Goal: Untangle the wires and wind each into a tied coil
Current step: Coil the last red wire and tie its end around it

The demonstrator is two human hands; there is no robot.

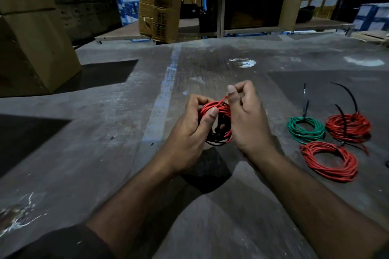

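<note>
My left hand point(189, 132) grips a small coil of red and black wire point(219, 124) held above the grey floor, thumb pressed on its top. My right hand point(246, 120) pinches the red wire's loose end point(223, 101) between thumb and fingers just above the coil. To the right on the floor lie three wound coils: a green coil point(306, 130) with a black tie sticking up, a red coil point(349, 128) with black ties, and a nearer red coil point(329, 161).
A worn concrete floor point(105, 153) with a pale painted stripe point(166, 94) stretches ahead. Cardboard boxes point(31, 31) stack at the left, a tall carton point(160, 2) and shelving stand at the back. A loose black tie point(305, 99) lies near the green coil.
</note>
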